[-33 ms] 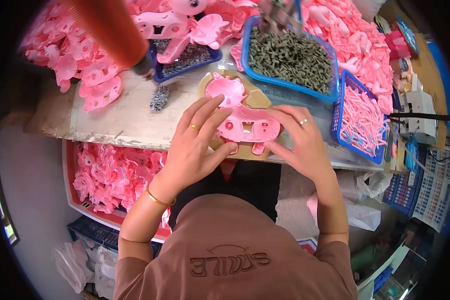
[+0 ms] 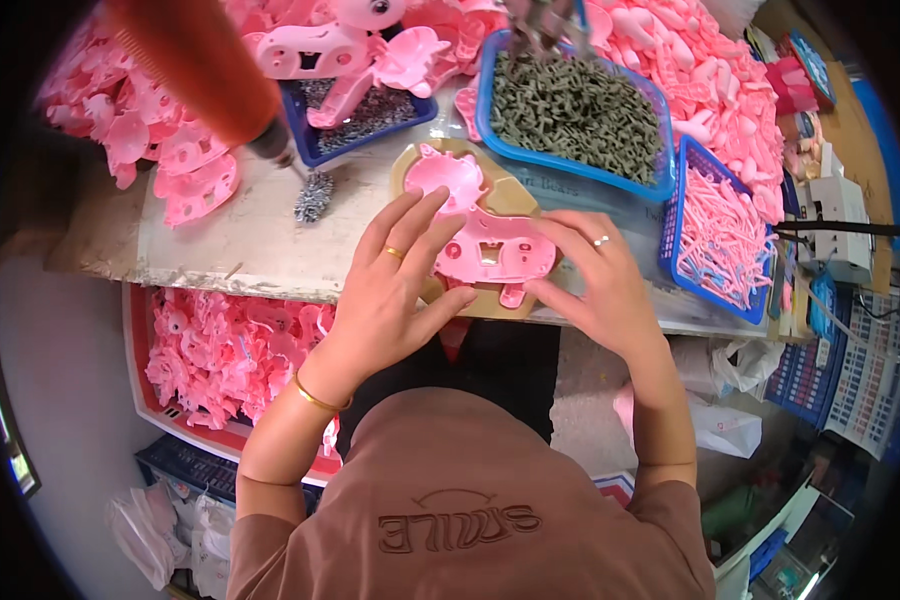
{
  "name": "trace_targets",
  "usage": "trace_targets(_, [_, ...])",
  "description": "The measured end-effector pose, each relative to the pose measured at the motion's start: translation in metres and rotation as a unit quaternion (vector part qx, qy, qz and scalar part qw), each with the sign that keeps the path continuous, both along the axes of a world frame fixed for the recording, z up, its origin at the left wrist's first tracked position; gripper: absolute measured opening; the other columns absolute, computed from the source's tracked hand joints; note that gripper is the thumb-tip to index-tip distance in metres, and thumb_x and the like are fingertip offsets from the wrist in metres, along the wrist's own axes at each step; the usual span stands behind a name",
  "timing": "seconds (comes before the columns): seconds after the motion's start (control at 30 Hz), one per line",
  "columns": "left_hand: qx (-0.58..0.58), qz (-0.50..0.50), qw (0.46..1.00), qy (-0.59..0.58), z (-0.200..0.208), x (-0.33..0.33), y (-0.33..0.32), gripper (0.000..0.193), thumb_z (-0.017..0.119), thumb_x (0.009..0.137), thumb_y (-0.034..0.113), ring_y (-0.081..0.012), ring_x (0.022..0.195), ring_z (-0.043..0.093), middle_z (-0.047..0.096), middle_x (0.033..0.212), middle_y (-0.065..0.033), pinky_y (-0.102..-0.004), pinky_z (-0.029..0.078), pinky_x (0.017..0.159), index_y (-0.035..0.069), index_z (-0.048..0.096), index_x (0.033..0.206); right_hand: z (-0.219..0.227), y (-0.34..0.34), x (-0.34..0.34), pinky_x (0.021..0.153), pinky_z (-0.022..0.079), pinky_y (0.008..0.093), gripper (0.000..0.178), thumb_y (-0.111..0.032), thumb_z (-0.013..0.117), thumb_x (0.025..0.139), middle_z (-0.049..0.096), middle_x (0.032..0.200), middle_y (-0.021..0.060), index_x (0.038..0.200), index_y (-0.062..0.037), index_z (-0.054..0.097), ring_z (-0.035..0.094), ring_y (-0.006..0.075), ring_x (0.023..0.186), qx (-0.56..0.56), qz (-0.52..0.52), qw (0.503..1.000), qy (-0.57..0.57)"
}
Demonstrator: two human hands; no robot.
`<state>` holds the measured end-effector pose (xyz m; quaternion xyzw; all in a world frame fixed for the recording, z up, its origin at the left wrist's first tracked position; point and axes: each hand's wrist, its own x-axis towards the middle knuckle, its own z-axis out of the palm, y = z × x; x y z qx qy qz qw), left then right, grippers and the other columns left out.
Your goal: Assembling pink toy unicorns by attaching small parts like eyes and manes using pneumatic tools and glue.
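A pink plastic animal-shaped half shell [image 2: 490, 262], hollow side up, lies in a tan shaped holder [image 2: 515, 198] at the table's front edge. My left hand [image 2: 395, 275] is spread along its left side, fingertips at the head part and thumb by the lower left leg. On the right side, my right hand [image 2: 602, 285] has its fingers apart, with fingertips at the shell's upper right edge and thumb near the lower right leg. Neither hand is closed around anything. The left hand covers part of the holder and the shell's left edge.
An orange power screwdriver [image 2: 205, 75] hangs at upper left, its tip by a clump of screws [image 2: 314, 197]. Behind stand a dark blue screw tray [image 2: 315, 155], a blue tub [image 2: 570, 178] of grey-green parts and a blue basket [image 2: 678, 225] of pink sticks. Pink shells [image 2: 235, 350] fill a lower-left crate.
The table and the things on it sit slightly farther left in the picture. Both hands keep nearly the same spread pose around the shell.
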<state>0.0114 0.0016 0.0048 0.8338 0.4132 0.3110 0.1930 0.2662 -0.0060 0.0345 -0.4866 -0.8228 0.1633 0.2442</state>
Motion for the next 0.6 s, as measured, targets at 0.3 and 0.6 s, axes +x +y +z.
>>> trace_targets(0.3, [0.024,0.004,0.996,0.083,-0.007,0.023,0.006,0.064,0.074,0.082,0.031,-0.0368,0.134,0.041,0.049,0.143,-0.0128,-0.0506,0.032,0.113,0.004,0.052,0.136,-0.010,-0.002,0.000,0.087,0.051,0.0394,0.047,-0.018,0.081,0.075,0.066,0.115,0.0085,0.118,-0.0053,0.066,0.062,0.0298,0.100,0.035,0.006,0.999,-0.019])
trace_targets(0.6, [0.006,0.017,0.997,0.077,-0.005,0.029,0.007,0.069,0.078,0.078,0.027,-0.0357,0.133,0.043,0.051,0.142,-0.0105,-0.0478,0.035,0.111,0.007,0.054,0.139,-0.016,-0.005,-0.002,0.085,0.051,0.0410,0.046,-0.020,0.081,0.074,0.067,0.112,0.0070,0.117,-0.0078,0.067,0.062,0.0286,0.098,0.063,-0.003,0.997,-0.032])
